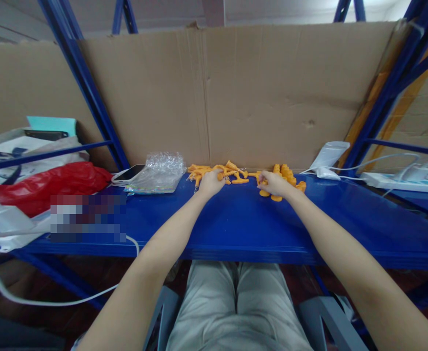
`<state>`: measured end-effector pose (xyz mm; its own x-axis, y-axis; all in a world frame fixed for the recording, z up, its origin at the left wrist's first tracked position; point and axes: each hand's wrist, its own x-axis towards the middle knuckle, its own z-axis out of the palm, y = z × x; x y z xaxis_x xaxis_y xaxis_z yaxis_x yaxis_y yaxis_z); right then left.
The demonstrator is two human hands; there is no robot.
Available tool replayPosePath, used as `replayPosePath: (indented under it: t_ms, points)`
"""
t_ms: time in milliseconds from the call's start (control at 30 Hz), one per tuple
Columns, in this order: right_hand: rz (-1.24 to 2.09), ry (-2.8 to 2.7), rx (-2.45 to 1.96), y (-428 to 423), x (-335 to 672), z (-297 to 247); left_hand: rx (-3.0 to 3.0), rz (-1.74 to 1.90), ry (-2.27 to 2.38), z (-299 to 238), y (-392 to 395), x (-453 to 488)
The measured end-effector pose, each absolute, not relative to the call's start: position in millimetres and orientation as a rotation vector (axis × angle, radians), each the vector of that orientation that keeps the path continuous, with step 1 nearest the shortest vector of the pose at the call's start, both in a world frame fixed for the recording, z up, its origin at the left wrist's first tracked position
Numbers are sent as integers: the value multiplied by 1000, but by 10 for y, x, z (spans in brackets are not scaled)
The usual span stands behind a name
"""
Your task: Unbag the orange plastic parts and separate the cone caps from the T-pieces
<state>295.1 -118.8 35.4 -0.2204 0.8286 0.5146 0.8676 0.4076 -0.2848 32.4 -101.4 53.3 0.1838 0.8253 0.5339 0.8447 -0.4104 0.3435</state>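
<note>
Fingers of my left hand (211,183) bend down onto a loose heap of orange pieces (199,169) on the blue table (228,224), and from this camera I cannot tell whether they grasp one or only touch it. On my right hand (276,185), the fingertips curl inward with orange showing beside them; I cannot make out how firm that contact is.

The heap lies at the far side of the table, with small metal chains among its pieces. Just right of it, partly behind my right hand, sits an orange cluster (285,171) with rounded ends. Between my two hands I see more orange, reaching across the gap.

Left of the heap lies a clear plastic packet (158,175), with a phone (131,173) just beyond its left edge. Farther left I have a red bag (71,183) and, nearer, a white power block (12,226) with a cable. To the right, well apart from the cluster, a pale item (331,153) leans near a blue post (384,102), and a white power strip (404,183) lies beyond. Brown cardboard (272,87) stands upright along the far edge.
</note>
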Motion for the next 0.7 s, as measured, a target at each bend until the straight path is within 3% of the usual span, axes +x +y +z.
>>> replayPosePath:
  t_ms: [467, 700]
  points:
    - [-88, -2133, -1418, -1179, 2935, 376, -2492, -1018, -1591, 548, -1082, 334]
    - [-134, -2277, -1696, -1295, 2861, 447, -2504, -952, -1598, 560, -1101, 334]
